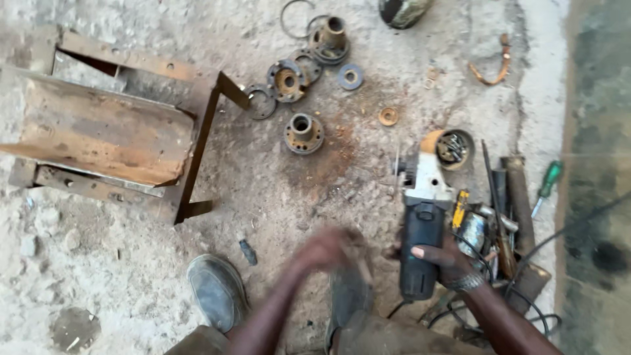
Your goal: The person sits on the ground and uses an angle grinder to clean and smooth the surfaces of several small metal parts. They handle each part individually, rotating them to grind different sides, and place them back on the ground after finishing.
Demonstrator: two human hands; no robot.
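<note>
My right hand (442,258) grips the dark body of an angle grinder (420,217), which lies on the concrete floor with its pale metal head pointing away from me. My left hand (328,248) is blurred with motion, hovering above the floor just left of the grinder; whether it holds anything I cannot tell. A rusty flanged hub (303,133) stands on the floor further ahead.
A rusty angle-iron frame (105,135) lies at left. More hubs, rings and washers (309,62) sit at the top. Rods, a chisel and other tools (506,204) lie right of the grinder, with a green-handled screwdriver (547,185). My shoes (217,290) are at the bottom.
</note>
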